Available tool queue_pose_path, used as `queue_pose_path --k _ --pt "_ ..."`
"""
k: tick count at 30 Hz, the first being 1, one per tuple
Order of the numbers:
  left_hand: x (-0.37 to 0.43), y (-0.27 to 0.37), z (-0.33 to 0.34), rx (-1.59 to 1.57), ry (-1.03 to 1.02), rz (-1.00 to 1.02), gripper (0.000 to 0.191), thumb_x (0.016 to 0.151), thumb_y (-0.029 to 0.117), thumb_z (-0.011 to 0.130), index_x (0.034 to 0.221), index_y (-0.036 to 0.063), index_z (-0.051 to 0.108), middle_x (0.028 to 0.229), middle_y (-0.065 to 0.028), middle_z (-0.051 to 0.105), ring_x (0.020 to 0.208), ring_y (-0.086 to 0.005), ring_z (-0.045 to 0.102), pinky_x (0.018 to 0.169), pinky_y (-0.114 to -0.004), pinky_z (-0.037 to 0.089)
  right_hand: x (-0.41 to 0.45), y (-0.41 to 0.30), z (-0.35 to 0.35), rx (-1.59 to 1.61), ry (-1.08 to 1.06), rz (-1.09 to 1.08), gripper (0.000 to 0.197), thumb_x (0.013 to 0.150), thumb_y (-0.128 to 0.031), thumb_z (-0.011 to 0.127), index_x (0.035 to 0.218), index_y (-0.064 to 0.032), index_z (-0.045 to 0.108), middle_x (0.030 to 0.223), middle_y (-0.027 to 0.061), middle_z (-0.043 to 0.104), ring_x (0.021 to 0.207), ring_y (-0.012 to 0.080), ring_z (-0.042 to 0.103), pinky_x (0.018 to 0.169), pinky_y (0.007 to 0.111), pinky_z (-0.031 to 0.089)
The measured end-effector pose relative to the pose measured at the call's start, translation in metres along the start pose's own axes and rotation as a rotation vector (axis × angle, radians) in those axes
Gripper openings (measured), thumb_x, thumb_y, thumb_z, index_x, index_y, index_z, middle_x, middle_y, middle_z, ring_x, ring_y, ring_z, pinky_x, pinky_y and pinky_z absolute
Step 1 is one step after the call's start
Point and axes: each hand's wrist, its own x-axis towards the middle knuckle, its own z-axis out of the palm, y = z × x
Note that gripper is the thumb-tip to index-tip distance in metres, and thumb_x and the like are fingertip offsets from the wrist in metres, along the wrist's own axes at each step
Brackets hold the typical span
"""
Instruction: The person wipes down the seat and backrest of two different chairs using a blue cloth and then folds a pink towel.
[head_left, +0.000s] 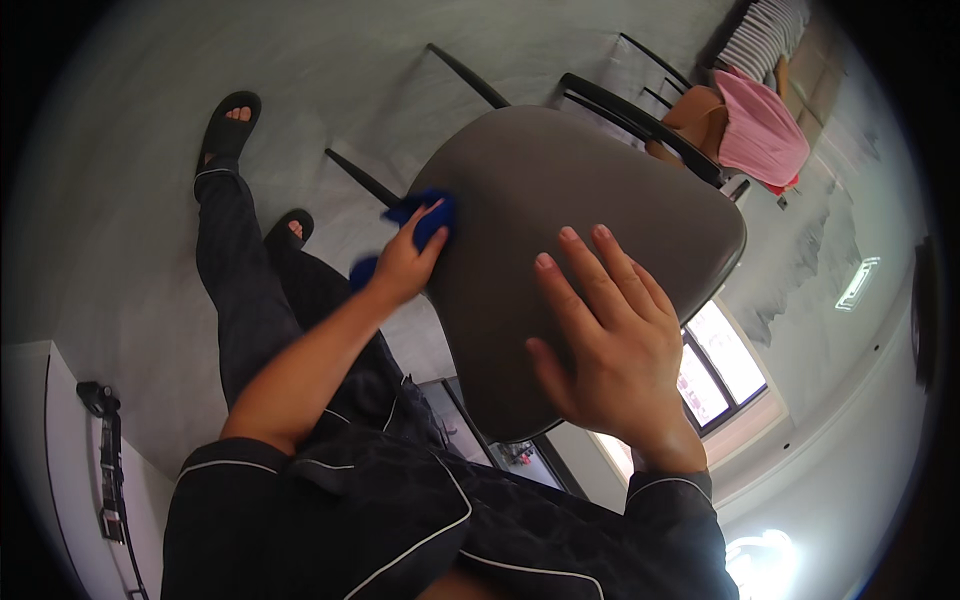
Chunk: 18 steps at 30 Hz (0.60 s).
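Note:
A chair with a smooth grey-brown seat or back panel (517, 172) and dark legs (469, 75) fills the middle of the head view. At the panel's left edge, my left hand (409, 259) grips a blue cloth (435, 217) and presses it against the surface. Part of the cloth hangs below that hand, blurred. My right hand (615, 337) is over the lower right of the panel, palm down with fingers spread and nothing in it. Whether its palm touches the panel cannot be told.
Behind the chair, a pink cloth (761, 131) lies over brown furniture, beside a striped fabric (765, 37). My sandalled feet (231, 124) stand on the grey floor at left. A dark device with a cable (111, 450) is by a white panel at lower left. A window (724, 367) shows at right.

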Motion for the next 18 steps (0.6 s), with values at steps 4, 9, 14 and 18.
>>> queue_pose_path --k 4,9,14,18 --pt "0.063 -0.020 0.016 -0.110 0.221 0.001 0.053 0.111 0.043 0.059 0.148 0.0051 0.063 0.141 -0.0223 0.071 0.135 -0.0369 0.065 0.113 -0.040 0.048 0.003 0.002 0.005 0.019 -0.005 0.007 0.068 0.075 -0.021 0.082 0.141 -0.0111 0.070 0.150 0.0168 0.065 0.144 0.0391 0.059 0.116 0.051 0.048" --pt "0.234 0.103 0.059 0.124 -0.367 0.208 0.067 0.101 0.065 0.058 0.139 0.0113 0.069 0.132 -0.0220 0.074 0.127 -0.0388 0.068 0.108 -0.046 0.051 0.007 0.005 0.012 0.037 0.032 -0.010 0.067 0.070 -0.019 0.076 0.136 -0.0099 0.074 0.143 0.0182 0.070 0.138 0.0408 0.063 0.115 0.052 0.049" --pt "0.249 0.092 0.073 0.210 -0.344 0.201 0.074 0.099 0.070 0.058 0.143 0.0116 0.068 0.138 -0.0219 0.071 0.130 -0.0410 0.066 0.111 -0.048 0.050 0.003 0.009 0.011 0.018 0.090 -0.073 0.068 0.068 -0.017 0.071 0.136 -0.0089 0.074 0.141 0.0178 0.071 0.134 0.0411 0.066 0.114 0.053 0.050" --pt "0.150 -0.005 0.014 0.062 -0.012 -0.057 0.066 0.103 0.060 0.059 0.140 0.0051 0.068 0.136 -0.0240 0.072 0.129 -0.0414 0.067 0.108 -0.046 0.051 -0.010 0.011 0.022 0.012 0.189 -0.091 0.070 0.071 -0.014 0.069 0.140 -0.0108 0.071 0.142 0.0148 0.070 0.136 0.0391 0.064 0.116 0.054 0.048"
